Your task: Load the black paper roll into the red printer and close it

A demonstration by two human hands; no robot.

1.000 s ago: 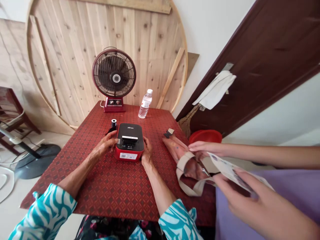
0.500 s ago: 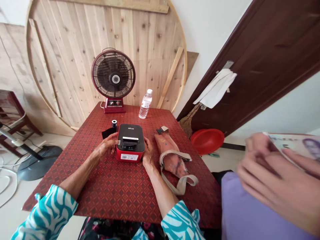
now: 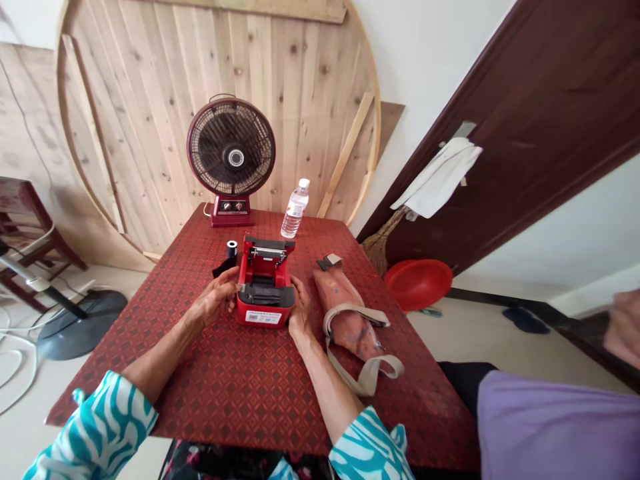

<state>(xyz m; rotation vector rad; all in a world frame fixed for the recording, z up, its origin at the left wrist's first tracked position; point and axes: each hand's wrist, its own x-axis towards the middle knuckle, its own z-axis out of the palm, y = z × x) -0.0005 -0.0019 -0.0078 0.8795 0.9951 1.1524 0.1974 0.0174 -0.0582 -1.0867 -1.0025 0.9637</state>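
Note:
A small red and black printer (image 3: 265, 293) rests on the patterned red table with its lid raised, showing the hollow inside. My left hand (image 3: 220, 295) is at its left side, fingers curled against the front left edge. Against the right side lies my right hand (image 3: 300, 310), fingers bent along the casing. Both hands grip the printer between them. Just behind my left hand stand a small dark roll with a white end (image 3: 231, 249) and a black strap-like piece (image 3: 223, 267). To the right lies a worn reddish pouch (image 3: 350, 320) with a beige strap.
A red fan (image 3: 235, 158) and a water bottle (image 3: 295, 208) stand at the back of the table (image 3: 240, 393). A red basin (image 3: 419, 285) sits on the floor at right. A person in purple (image 3: 555, 427) is at the right edge.
The printer's lid has swung up from closed to open, while both hands stay at its sides. The other person's hands and the banknote have moved off to the right, mostly out of view.

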